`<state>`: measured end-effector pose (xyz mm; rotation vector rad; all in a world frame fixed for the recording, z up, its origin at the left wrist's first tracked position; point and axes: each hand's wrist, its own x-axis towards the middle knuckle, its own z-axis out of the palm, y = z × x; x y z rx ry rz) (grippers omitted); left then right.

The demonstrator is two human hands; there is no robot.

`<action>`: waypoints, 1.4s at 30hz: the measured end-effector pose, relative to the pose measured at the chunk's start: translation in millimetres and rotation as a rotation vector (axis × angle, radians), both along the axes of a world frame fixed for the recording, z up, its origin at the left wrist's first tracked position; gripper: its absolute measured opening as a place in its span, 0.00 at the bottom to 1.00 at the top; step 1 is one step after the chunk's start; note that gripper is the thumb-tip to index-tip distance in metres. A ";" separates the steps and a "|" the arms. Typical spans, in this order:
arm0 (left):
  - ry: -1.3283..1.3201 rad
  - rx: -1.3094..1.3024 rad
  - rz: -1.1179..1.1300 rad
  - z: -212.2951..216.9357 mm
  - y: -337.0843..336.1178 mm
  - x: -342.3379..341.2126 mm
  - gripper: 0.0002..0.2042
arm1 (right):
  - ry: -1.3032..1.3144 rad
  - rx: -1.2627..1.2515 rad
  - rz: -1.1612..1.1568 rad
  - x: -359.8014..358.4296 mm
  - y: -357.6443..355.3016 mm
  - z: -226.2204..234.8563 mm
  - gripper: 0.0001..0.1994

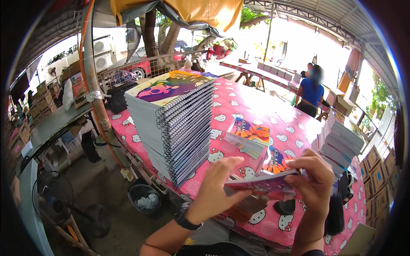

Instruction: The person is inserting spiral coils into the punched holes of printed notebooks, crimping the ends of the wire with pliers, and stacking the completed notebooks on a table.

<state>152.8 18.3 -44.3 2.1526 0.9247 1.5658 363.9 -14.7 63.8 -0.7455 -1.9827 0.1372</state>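
Fingers of the right hand (314, 177) close in a pinch on the right end of a thin booklet (265, 184) in the head view, thumb below and the others above, a grip that seems meant to support the cover without creasing it. The booklet hangs nearly edge-on above the near side of the counter (220, 123); whether it is bound cannot be told. At its other end, the left hand (215, 185) has its thumb and forefinger wide apart, perhaps to steady or receive that edge; contact there is unclear.

Just behind the booklet lie two small piles of bright covers, a farther pile (251, 131) and a nearer pile (277, 161), likely set there for easy reach. To their left rises a tall stack of spiral notebooks (185, 123), coils all along one side, probably so that the pile builds evenly. A pile of books (339, 143) stands on the right, leaving the middle for handling. A brownish block (247, 208) sits below the booklet, partly covered by it and the left hand.
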 end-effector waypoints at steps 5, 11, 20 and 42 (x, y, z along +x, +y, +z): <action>0.134 0.021 -0.038 43.6 -18.7 -27.0 0.29 | -0.163 0.010 0.208 -48.3 22.1 9.7 0.18; -0.254 -0.237 -0.051 26.1 -13.6 -28.9 0.13 | -0.202 -0.080 -0.009 -48.0 30.4 2.3 0.28; -0.884 -0.347 -0.435 -7.0 -10.6 -7.4 0.15 | 0.142 0.120 -0.315 5.1 49.8 -25.6 0.35; -0.109 -0.280 0.933 -206.3 27.4 -97.7 0.49 | -0.347 -0.568 -0.129 -8.5 211.0 -134.5 0.34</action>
